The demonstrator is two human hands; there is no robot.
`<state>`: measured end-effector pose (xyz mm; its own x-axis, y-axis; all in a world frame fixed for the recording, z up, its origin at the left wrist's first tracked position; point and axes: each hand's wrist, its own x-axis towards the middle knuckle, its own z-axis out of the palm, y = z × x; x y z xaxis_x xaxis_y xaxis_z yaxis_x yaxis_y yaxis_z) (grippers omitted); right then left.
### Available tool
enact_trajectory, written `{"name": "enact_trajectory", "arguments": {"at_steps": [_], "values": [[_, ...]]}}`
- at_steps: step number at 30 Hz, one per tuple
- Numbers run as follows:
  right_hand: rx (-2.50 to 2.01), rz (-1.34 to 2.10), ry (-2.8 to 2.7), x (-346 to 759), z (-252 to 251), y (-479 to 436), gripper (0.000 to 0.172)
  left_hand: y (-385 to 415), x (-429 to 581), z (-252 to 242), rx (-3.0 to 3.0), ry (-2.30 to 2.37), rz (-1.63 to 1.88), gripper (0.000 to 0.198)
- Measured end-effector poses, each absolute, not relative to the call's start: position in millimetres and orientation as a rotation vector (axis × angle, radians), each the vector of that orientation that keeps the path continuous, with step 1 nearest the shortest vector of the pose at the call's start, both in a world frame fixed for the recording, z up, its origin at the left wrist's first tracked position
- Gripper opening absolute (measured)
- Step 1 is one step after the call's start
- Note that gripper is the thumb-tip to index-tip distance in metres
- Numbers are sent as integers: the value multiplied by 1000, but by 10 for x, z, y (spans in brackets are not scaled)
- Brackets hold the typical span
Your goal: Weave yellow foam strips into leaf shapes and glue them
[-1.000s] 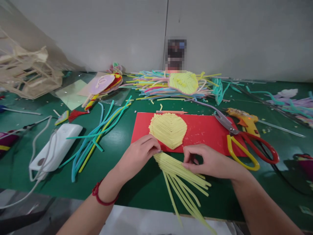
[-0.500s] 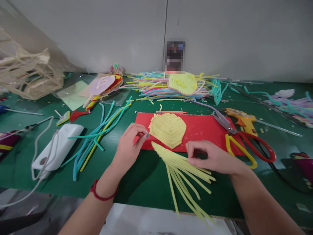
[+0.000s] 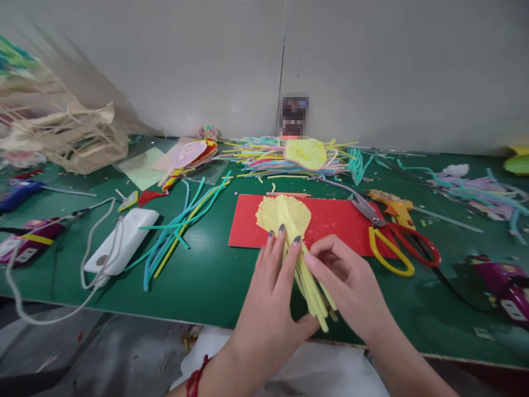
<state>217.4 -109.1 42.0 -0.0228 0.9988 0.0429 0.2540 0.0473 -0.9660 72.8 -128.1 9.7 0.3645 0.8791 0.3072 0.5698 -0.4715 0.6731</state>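
A bundle of pale yellow pipe cleaners (image 3: 308, 275) lies lengthwise over a yellow leaf-shaped panel (image 3: 268, 212) of the same material. This panel rests on a red board (image 3: 334, 220). My left hand (image 3: 268, 292) lies along the bundle's left side, its fingers stretched out and apart with fingertips at the panel's lower edge. Its thumb reaches toward the loose ends. From the right, my right hand (image 3: 347, 284) has thumb and curled fingers closed at the bundle's edge. Scissors (image 3: 390, 231) with red and yellow handles overlap the board's right end.
Blue, teal and yellow pipe cleaners (image 3: 169, 231) lie left, beside a white power bank (image 3: 122, 242) with a cable. A yellow glue gun (image 3: 392, 207) is behind the scissors. A colourful pipe-cleaner pile (image 3: 256, 157) sits by the wall. Purple socket blocks (image 3: 502, 284) stand right and left.
The yellow bundle has swung from slanting below the panel to lying over it. My left hand has moved right, onto the bundle, with its fingers extended. The camera view has shifted.
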Motion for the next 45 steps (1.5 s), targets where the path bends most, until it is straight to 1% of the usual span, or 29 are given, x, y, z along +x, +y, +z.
{"name": "enact_trajectory", "arguments": {"at_steps": [1,2,5,6,7,8,10,12,15,17,19,21,24,26,28,30,35,39,45], "values": [[-1348,1019,-1436,2137,423,-1129,16,-1296,745,111,2111,1216,936,93],[-1340,1004,-1447,2105,427,-1162,16,-1306,758,130,2027,1178,981,86],[-1301,1019,-1499,2063,441,-1226,20,-1299,767,198,1671,1144,1078,50],[-1293,1002,-1499,2071,439,-1234,20,-1283,758,218,1528,1155,1091,41],[-1293,964,-1481,2091,428,-1235,20,-1262,743,233,1374,1158,1099,37],[-1308,910,-1441,2122,408,-1229,19,-1237,725,242,1211,1147,1102,36],[-1381,807,-1311,2206,337,-1199,17,-1187,683,242,896,1077,1114,40],[-1458,780,-1159,2292,239,-1154,23,-1148,650,220,671,981,1130,44],[-1497,927,-1020,2354,98,-1107,39,-1117,641,162,521,892,1159,41],[-1480,1090,-1002,2328,40,-1112,44,-1112,662,115,464,865,1171,35],[-1448,1221,-999,2266,16,-1142,42,-1111,687,73,434,838,1177,32],[-1427,1281,-963,2207,12,-1171,38,-1104,689,47,430,796,1173,33],[-1444,1272,-889,2207,4,-1170,35,-1070,619,37,383,733,1127,34],[-1461,1255,-925,2276,-8,-1138,36,-1027,536,32,338,699,1044,39],[-1469,1254,-1060,2371,-14,-1093,35,-976,460,13,339,670,950,47],[-1466,1283,-1235,2461,-1,-1050,35,-927,422,-17,385,704,884,49],[-1437,1442,-1538,2555,57,-966,32,-868,524,-59,759,916,812,44],[-1459,1491,-1604,2539,39,-930,31,-857,652,-85,1062,992,795,32],[-1433,1490,-1553,2501,-30,-960,29,-860,649,-133,1159,1120,774,26]]}}
